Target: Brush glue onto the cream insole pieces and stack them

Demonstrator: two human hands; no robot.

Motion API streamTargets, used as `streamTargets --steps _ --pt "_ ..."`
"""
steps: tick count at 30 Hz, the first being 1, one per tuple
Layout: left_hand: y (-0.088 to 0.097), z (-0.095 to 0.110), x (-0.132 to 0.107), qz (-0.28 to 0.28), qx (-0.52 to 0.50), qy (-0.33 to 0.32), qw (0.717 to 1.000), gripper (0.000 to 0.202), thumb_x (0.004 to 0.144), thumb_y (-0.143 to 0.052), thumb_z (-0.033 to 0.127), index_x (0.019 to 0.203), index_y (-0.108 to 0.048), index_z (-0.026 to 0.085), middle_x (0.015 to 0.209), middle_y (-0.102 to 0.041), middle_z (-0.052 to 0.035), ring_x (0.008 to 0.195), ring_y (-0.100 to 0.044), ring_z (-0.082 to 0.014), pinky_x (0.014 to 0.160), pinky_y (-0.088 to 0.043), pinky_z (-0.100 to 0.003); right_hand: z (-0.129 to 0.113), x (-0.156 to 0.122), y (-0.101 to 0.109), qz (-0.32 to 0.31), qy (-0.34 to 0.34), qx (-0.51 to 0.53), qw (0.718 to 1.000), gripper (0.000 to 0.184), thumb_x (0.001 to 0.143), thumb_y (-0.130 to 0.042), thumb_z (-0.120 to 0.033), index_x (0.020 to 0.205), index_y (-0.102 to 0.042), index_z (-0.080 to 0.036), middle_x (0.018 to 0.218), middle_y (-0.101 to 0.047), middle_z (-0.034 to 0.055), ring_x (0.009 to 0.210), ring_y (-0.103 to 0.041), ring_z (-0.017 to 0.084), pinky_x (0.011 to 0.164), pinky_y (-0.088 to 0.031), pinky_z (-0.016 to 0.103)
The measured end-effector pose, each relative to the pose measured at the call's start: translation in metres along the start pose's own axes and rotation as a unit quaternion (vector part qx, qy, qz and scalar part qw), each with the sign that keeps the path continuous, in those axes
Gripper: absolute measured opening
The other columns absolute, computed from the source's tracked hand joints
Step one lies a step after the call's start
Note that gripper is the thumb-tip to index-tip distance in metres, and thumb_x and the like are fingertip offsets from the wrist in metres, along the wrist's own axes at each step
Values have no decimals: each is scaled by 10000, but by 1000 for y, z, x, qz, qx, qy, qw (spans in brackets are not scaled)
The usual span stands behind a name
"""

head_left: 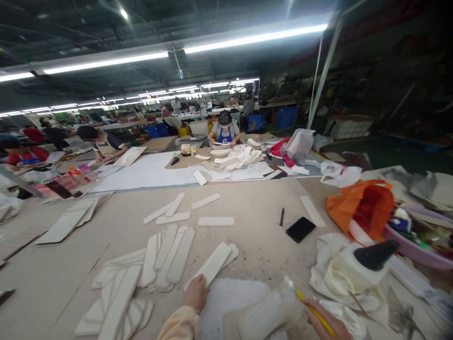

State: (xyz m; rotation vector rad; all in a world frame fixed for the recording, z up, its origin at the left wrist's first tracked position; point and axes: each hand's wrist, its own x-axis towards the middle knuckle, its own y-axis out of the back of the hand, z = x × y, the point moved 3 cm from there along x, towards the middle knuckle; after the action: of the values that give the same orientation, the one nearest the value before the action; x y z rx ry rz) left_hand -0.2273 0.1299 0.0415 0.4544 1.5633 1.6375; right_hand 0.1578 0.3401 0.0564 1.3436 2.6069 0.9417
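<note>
My left hand (pixel 197 293) is closed on the near end of a long off-white strip (pixel 214 260) with rounded corners, which overlaps another strip (pixel 231 255) on the table. My right hand (pixel 325 322), at the lower right, is wrapped round a yellow-handled brush (pixel 314 312); its whitish tip is blurred. Between the hands lie a white sheet (pixel 237 289) and a pale, motion-smeared piece (pixel 269 311) whose kind I cannot make out. Left of my left hand, several similar strips (pixel 180 255) are fanned out, with another loose pile (pixel 120 293) nearer me.
A white plastic container (pixel 354 274) with a black part stands beside my right hand. Beyond it are an orange bag (pixel 361 208) and a purple basin (pixel 414 250). A black phone (pixel 300 230) and a dark pen (pixel 281 216) lie on the table. A co-worker (pixel 224 130) sits opposite.
</note>
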Motion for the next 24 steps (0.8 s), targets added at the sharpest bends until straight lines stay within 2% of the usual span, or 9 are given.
streamTargets --steps 2,4,8,11,13,16,19,21,24 --pt "7 -1 -2 1 0 -7 1000 185 831 -505 219 918 -664 185 1139 -644 -71 1056 -577 -189 917 -390 -270 -9 2 0 10 -31 21 999 314 816 -566 -418 1033 -700 -235 1023 -712 61 866 -696 229 761 -589 285" --pt "17 -3 -5 20 -2 -2 1000 245 879 -414 221 843 -654 185 1016 -671 -81 968 -605 -187 858 -410 -283 -18 4 -1 18 -61 62 996 344 821 -555 -440 1055 -684 -224 1010 -712 78 797 -702 226 701 -603 305" --pt "38 -4 -19 96 -18 26 995 343 920 -277 244 932 -608 157 979 -646 -138 910 -607 -230 788 -426 -340 -26 10 2 44 -106 152 982 344 836 -542 -450 1037 -652 -195 1002 -696 100 793 -687 220 720 -593 354" --pt "47 14 -36 133 -48 2 990 369 932 -236 301 999 -579 182 998 -643 -118 927 -606 -218 799 -436 -328 -24 15 6 58 -133 173 974 292 847 -533 -448 967 -622 -198 977 -683 94 825 -673 216 773 -564 383" --pt "48 40 -51 129 -92 -54 986 345 923 -276 349 981 -585 206 970 -656 -82 919 -609 -196 798 -445 -289 -23 19 7 62 -149 198 967 257 839 -553 -442 951 -581 -213 1021 -670 89 908 -655 223 826 -535 400" --pt "43 94 -75 54 -234 -162 957 333 909 -329 392 910 -608 211 846 -654 -50 803 -601 -177 718 -449 -259 -26 23 1 52 -155 277 947 261 810 -600 -429 952 -489 -241 1117 -644 83 977 -636 214 901 -485 422" --pt "29 140 -90 -71 -361 -187 911 326 895 -381 415 813 -618 206 727 -602 -21 713 -545 -154 674 -415 -249 -31 26 -8 25 -158 323 933 312 777 -637 -418 925 -416 -255 1210 -602 83 908 -649 186 878 -490 407" --pt "20 156 -94 -113 -407 -168 891 328 871 -430 437 742 -615 198 695 -580 -10 696 -518 -145 673 -398 -249 -31 24 -12 13 -170 322 931 352 746 -667 -407 897 -387 -256 1229 -592 76 762 -646 150 785 -519 369" --pt "6 159 -95 -141 -438 -135 877 336 832 -487 463 700 -620 184 688 -590 -4 696 -517 -138 674 -403 -249 -24 20 -11 21 -189 319 929 412 695 -712 -393 861 -361 -253 1157 -630 56 551 -551 92 611 -505 297"
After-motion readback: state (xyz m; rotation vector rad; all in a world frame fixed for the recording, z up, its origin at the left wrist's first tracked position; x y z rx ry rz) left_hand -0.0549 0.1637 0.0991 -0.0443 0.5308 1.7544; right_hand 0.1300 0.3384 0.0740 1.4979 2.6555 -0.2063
